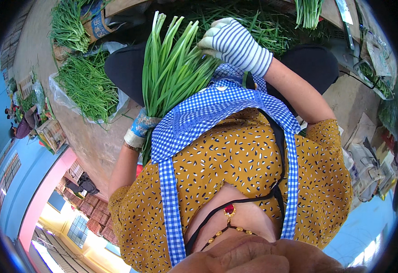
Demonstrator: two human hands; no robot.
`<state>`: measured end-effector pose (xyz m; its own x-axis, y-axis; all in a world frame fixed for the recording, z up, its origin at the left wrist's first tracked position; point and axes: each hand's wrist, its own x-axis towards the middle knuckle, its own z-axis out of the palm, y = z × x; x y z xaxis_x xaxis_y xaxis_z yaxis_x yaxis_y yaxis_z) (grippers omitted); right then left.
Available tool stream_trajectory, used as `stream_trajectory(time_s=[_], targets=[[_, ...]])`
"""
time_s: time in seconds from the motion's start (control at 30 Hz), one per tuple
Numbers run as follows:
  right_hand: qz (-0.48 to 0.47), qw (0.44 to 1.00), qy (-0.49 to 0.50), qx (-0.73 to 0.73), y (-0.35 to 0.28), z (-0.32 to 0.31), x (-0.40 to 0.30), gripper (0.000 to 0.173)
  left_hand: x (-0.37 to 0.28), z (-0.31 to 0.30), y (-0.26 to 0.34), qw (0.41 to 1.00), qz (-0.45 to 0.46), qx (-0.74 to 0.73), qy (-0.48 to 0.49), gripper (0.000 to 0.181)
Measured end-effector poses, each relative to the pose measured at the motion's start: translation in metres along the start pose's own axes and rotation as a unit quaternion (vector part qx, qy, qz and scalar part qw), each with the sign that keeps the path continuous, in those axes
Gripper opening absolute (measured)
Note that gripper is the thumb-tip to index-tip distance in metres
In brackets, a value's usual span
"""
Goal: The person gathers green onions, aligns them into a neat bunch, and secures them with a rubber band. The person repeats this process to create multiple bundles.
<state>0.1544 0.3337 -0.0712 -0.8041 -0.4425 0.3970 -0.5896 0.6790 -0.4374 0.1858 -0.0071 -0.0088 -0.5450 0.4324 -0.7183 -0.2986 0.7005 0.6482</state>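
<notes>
My left hand [141,128], in a blue-patterned glove with a white cuff, grips a large bunch of green garlic chives [171,75] low on its leafy part. The pale stem ends point away from me, towards the top of the view, and fan out a little. My right hand [223,37], in a striped white glove, has bent fingers at the right side of the bunch, by some of its leaves. Its fingertips are partly hidden, so I cannot tell whether they pinch anything. A blue-checked apron [192,126] lies just below the bunch.
Loose leaves [270,34] lie beyond my knees. A plastic bag of greens [86,87] sits on the floor at left, below a tied-looking bundle [70,30]. Another bunch [308,12] and a large knife [346,25] lie on a board at upper right. Filled bags [376,78] stand at right.
</notes>
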Motion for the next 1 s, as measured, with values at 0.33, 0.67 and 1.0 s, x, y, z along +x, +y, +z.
stream_trajectory(time_s=[0.33,0.67,1.0], targets=[[-0.028,0.999,0.0,-0.021,0.005,-0.001,0.003,0.017,0.002,-0.001,-0.002,0.981,-0.076,-0.178,-0.017,0.054],[0.05,0.998,-0.004,0.037,0.0,0.0,0.012,0.013,0.006,-0.004,-0.011,0.996,-0.026,-0.084,-0.015,0.049],[0.175,0.925,-0.122,0.315,0.007,-0.015,0.01,0.029,-0.002,0.002,0.01,0.999,-0.025,-0.037,-0.007,0.04]])
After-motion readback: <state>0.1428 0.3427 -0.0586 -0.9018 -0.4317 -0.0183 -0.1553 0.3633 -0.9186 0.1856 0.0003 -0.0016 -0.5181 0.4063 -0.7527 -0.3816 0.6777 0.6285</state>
